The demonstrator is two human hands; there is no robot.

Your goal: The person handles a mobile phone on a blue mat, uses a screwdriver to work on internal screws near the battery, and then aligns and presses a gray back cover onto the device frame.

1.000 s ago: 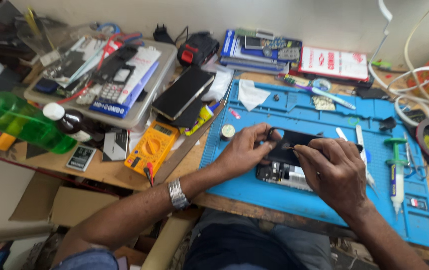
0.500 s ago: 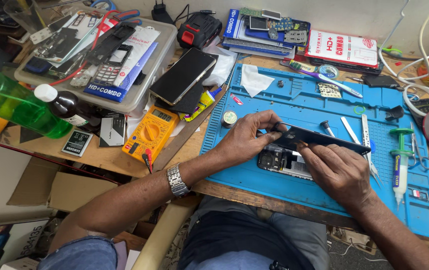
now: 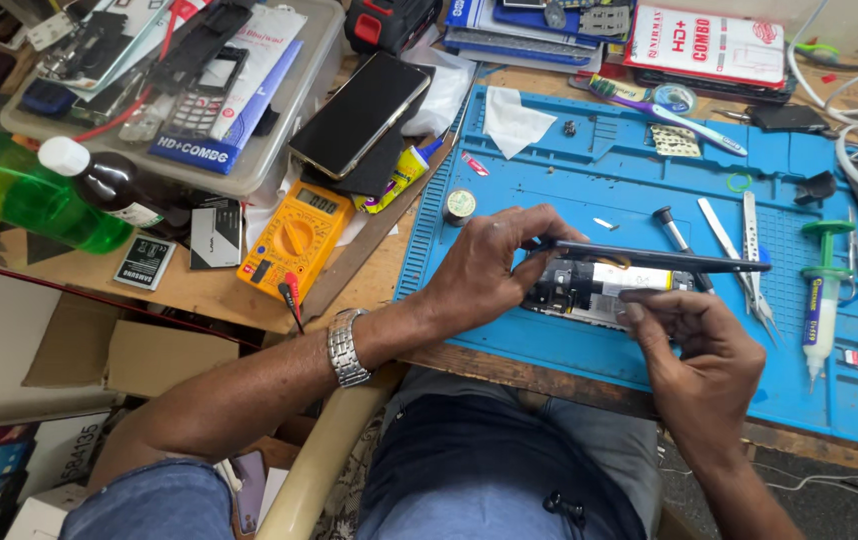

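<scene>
Since a moment ago, the dark panel [image 3: 659, 260] has lifted off the opened phone [image 3: 604, 287] on the blue mat [image 3: 569, 165]. Left hand [image 3: 494, 262] pinches its nine-o'clock end; right hand [image 3: 699, 350] grips the phone's six-o'clock edge. Phone's innards partly hidden.

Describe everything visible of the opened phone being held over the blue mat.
The opened phone is in two parts. Its dark, thin screen panel is lifted edge-on, roughly level, above the body. The body lies on the blue repair mat, showing a pale battery and dark circuit parts at its left end. The left hand grips the left end of the panel and body; the right hand has its fingertips at the body's near edge. A screwdriver lies just behind.
</scene>
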